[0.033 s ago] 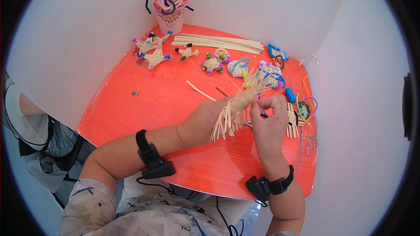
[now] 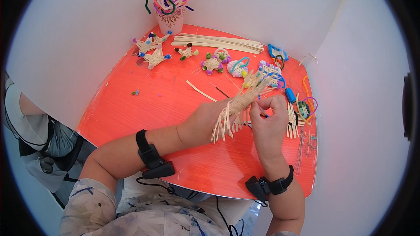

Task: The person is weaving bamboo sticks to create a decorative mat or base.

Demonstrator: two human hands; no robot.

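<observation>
A woven piece of pale flat strips [image 2: 243,100], with long loose ends fanning out at both ends, is held slanting above the table. Closed behind its lower left part, my left hand [image 2: 203,124] grips it, most of its fingers hidden by the strips. My right hand [image 2: 267,120] is at the right edge of the weave, thumb and forefinger pinched together. What lies in that pinch is too small to make out. Something dark blue shows by the right fingers, partly covered. Another flat weave [image 2: 292,120] with dark strips rests to the right of my right hand.
Star-shaped woven pieces [image 2: 155,57] with coloured fuzzy tips lie far left. A white pot [image 2: 170,22] holds pipe cleaners near a bundle of pale strips [image 2: 216,42]. Small woven baskets [image 2: 237,67] line the back; a blue cylinder [image 2: 290,95] and thin wires [image 2: 301,155] lie right.
The woven piece has tilted very slightly in my hands. Both hands stay in nearly the same place.
</observation>
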